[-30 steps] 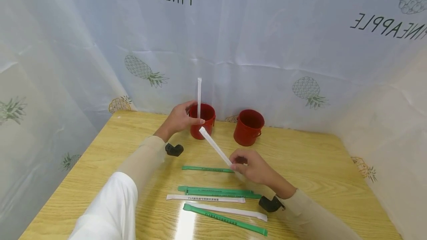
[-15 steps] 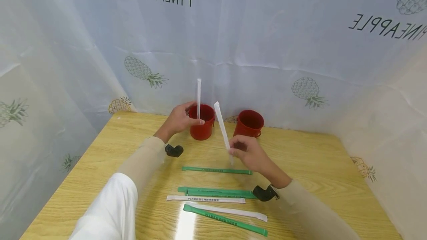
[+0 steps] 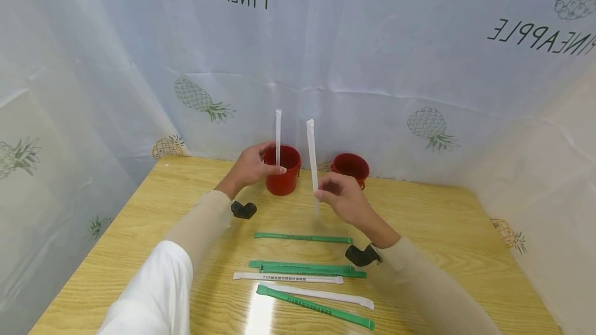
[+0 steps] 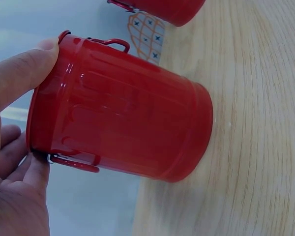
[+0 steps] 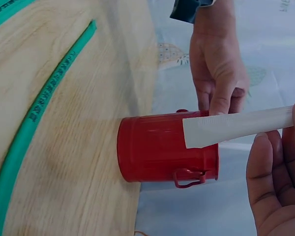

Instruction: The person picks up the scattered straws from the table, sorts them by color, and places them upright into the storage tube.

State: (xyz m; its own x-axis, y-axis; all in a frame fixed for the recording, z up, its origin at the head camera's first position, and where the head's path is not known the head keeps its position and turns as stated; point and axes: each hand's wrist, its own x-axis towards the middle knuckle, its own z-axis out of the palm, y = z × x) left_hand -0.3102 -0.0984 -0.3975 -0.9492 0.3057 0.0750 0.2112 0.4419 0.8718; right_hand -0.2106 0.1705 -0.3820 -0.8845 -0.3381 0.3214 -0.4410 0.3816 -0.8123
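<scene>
My left hand grips the rim of the left red bucket, which stands on the table. In the left wrist view the thumb lies over the rim of this bucket. One white paper-wrapped straw stands upright inside it. My right hand pinches another white wrapped straw near its lower end, nearly upright, to the right of that bucket. The held straw's lower end points towards the table in the right wrist view. Behind my right hand is a second red bucket, partly hidden.
Several wrapped straws lie across the table in front: a green straw nearest the buckets, more green ones, and white ones such as the printed white straw. A pineapple-print curtain hangs behind the table.
My right hand has moved up and slightly left, towards the left bucket, tilting its white straw from slanted to nearly upright. The left hand and its bucket have stayed in place.
</scene>
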